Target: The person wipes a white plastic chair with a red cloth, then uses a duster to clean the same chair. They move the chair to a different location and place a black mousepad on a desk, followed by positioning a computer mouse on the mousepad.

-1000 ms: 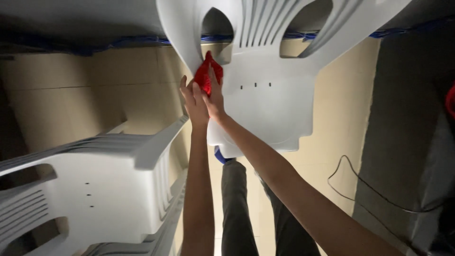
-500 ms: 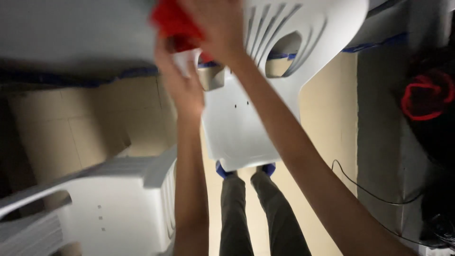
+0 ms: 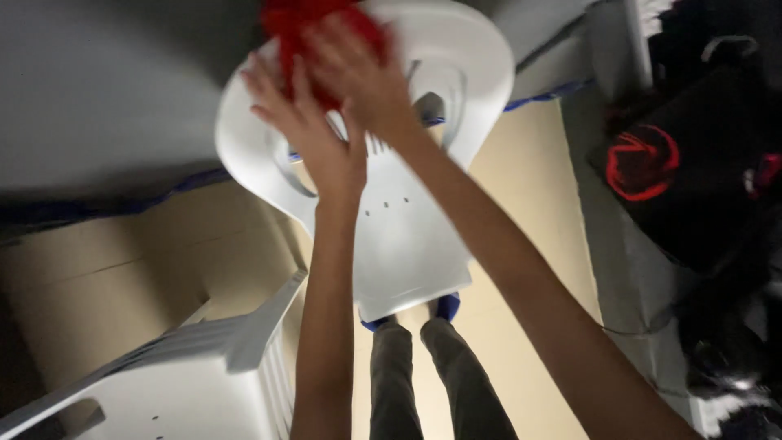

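Both hands have gone higher up the white chair (image 3: 407, 236) since a second ago. Right hand (image 3: 358, 69) has fingers clamped on the red cloth (image 3: 305, 28) at the backrest top; left hand (image 3: 305, 130) presses beside it, fingers spread.

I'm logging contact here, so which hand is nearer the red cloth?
Right. The right hand lies on the red cloth; the left hand sits just below it, fingers reaching its edge.

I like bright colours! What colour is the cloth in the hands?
Red. The cloth is bunched against the white plastic chair, seen in the head view.
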